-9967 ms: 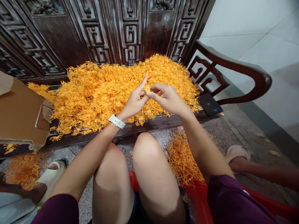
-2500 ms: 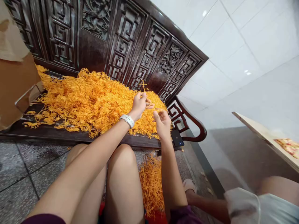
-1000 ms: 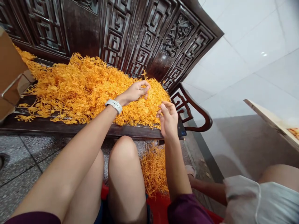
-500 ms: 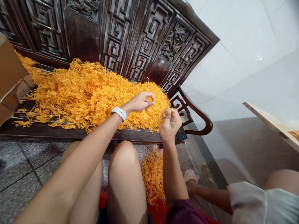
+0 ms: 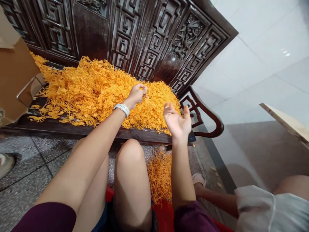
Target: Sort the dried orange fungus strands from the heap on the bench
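A large heap of yellow-orange branched pieces, like plastic flower parts [image 5: 96, 87], covers the seat of a dark carved wooden bench [image 5: 135, 137]. My left hand [image 5: 137, 95], with a white watch strap [image 5: 122, 109] at its wrist, is over the middle of the heap. Its fingers are curled together, and whatever they may hold is hidden or too small to name. Above the heap's right end, near the bench's front edge, my right hand [image 5: 178, 122] is turned palm up. Its fingers are spread and nothing shows in them.
Thin orange stalks [image 5: 160, 177] lie in a pile below, between my knee and right forearm. A cardboard box [image 5: 18, 74] stands at the bench's left. The curved armrest [image 5: 212, 124] and a dark phone [image 5: 191, 137] are at the right. Another person's leg [image 5: 217, 199] is close by.
My right hand has gone from pinched fingers to an open palm. My left hand has moved left, and its finger ring has closed up. The view has shifted slightly.
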Demonstrator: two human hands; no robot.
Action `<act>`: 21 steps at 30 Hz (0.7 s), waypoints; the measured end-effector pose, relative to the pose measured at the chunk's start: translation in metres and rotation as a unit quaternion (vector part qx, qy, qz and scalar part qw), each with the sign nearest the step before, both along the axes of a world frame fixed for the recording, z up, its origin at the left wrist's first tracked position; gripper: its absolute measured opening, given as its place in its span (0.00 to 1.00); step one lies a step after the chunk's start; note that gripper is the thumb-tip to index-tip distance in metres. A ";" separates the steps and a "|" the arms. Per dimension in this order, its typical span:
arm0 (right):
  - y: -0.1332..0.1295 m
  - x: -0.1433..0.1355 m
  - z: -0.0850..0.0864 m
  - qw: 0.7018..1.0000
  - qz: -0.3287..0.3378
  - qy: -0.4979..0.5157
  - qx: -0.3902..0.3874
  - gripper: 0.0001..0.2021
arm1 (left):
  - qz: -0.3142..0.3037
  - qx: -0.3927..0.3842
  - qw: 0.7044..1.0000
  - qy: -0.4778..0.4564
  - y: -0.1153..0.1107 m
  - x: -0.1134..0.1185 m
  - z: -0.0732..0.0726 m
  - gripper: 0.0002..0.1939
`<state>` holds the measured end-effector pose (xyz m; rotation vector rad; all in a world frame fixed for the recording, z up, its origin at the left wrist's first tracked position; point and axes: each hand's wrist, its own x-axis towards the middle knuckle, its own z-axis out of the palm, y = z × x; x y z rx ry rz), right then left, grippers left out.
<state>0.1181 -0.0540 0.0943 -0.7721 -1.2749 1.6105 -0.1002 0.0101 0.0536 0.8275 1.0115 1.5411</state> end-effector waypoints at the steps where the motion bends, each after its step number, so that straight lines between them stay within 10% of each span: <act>1: 0.008 -0.001 -0.008 0.997 -0.022 0.051 -0.052 0.20 | -0.013 -0.003 0.999 -0.029 -0.001 0.001 0.001 0.08; 5: 0.012 -0.002 -0.035 0.985 -0.055 0.102 -0.124 0.13 | -0.079 0.001 0.993 -0.093 -0.005 0.004 0.000 0.09; 9: 0.009 -0.007 -0.051 0.978 -0.183 -0.069 0.066 0.22 | -0.133 0.019 0.987 -0.089 -0.009 0.010 0.000 0.10; 12: 0.018 -0.011 -0.060 0.957 -0.159 -0.192 0.147 0.21 | -0.174 0.018 0.982 -0.068 -0.013 0.013 0.007 0.09; 21: -0.036 -0.031 -0.053 0.901 0.065 -0.289 0.318 0.17 | 0.065 -0.012 0.997 -0.044 0.004 -0.002 0.007 0.13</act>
